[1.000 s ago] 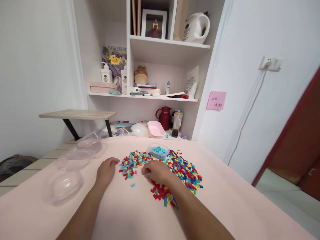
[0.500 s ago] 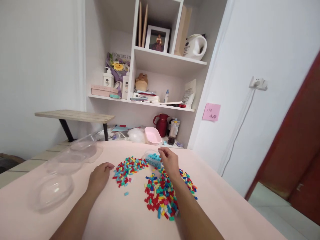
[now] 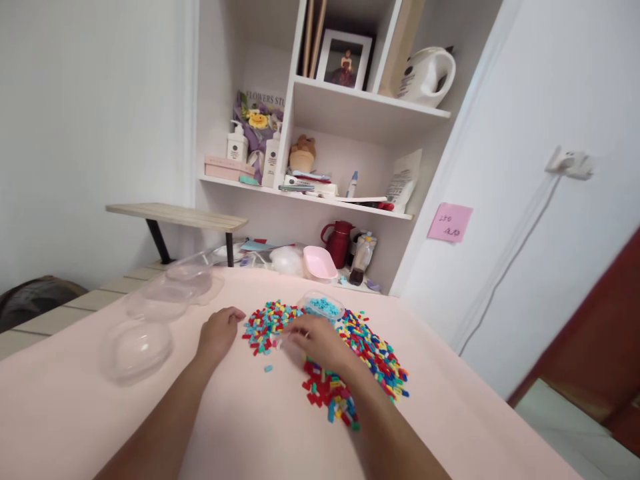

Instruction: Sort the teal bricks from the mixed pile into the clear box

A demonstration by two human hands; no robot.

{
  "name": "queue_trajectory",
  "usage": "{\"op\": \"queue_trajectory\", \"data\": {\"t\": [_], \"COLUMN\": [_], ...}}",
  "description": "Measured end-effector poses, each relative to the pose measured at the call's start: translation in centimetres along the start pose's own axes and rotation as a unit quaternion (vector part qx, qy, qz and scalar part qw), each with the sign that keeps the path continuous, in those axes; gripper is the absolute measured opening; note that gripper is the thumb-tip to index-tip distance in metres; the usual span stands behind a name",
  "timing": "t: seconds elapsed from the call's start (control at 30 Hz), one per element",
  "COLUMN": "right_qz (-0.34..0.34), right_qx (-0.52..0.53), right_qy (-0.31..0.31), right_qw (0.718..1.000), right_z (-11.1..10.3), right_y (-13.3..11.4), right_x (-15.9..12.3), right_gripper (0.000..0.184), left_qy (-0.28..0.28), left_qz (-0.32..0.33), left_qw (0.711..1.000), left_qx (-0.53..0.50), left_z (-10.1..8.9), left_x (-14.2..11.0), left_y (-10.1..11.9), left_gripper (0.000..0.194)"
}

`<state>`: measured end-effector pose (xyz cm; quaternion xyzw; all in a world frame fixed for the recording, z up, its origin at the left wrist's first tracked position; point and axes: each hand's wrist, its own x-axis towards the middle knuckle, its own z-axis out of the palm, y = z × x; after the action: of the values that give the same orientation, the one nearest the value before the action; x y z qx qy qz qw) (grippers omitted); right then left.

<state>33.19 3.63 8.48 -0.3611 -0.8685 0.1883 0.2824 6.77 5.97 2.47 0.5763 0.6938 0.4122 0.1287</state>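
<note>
My left hand (image 3: 219, 337) rests on the pink tabletop, its fingers curled together, beside the left edge of a pile of small coloured plastic bricks (image 3: 263, 325). I see nothing in it. My right hand (image 3: 317, 340) is over the gap between that pile and a larger brick pile (image 3: 375, 353) on the right. Its fingers point left at the smaller pile, and its fingertips are smeared by motion. Behind it stands a clear plastic container (image 3: 341, 308) with light blue bricks (image 3: 323, 307) inside. One loose blue brick (image 3: 269, 368) lies in front of the smaller pile.
Several clear plastic containers (image 3: 137, 350) stand along the table's left side. At the back are a pink tray (image 3: 320, 263), a red jug (image 3: 340, 243) and a bottle (image 3: 361, 260). A small wooden stand (image 3: 177, 217) is at left, below white shelves (image 3: 370, 100).
My right hand has moved from the clear container toward me and left, to the smaller pile. My left hand stays beside the pile. The whole view has shifted and tilted a little.
</note>
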Motion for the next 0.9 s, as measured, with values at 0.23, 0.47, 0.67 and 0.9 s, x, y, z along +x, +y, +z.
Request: {"op": "queue_trajectory", "data": {"t": [0.23,0.47,0.67,0.9], "right_qz": [0.009,0.054,-0.037,-0.004], "right_qx": [-0.124,-0.106,-0.082,-0.120], "right_qy": [-0.076,-0.042,-0.029,-0.077], "right_qw": [0.989,0.992,0.996,0.990], "right_z": [3.5,2.1,2.8,1.8], "right_y": [-2.0,-0.3,0.3,0.6], "right_x": [-0.2,0.0,0.1,0.0], "right_gripper": [0.038,0.029,0.037,0.018], "left_qy": [-0.001,-0.003,-0.010,-0.016], "left_qz": [-0.002,-0.011,-0.011,-0.010], "left_qw": [1.000,1.000,0.999,0.999], "left_qx": [0.017,0.028,0.029,0.034], "left_z": [-0.6,-0.7,-0.8,-0.9], "left_x": [-0.9,-1.3,-1.4,-1.4], "left_y": [1.1,1.5,1.8,1.8], "left_gripper": [0.034,0.034,0.035,0.035]}}
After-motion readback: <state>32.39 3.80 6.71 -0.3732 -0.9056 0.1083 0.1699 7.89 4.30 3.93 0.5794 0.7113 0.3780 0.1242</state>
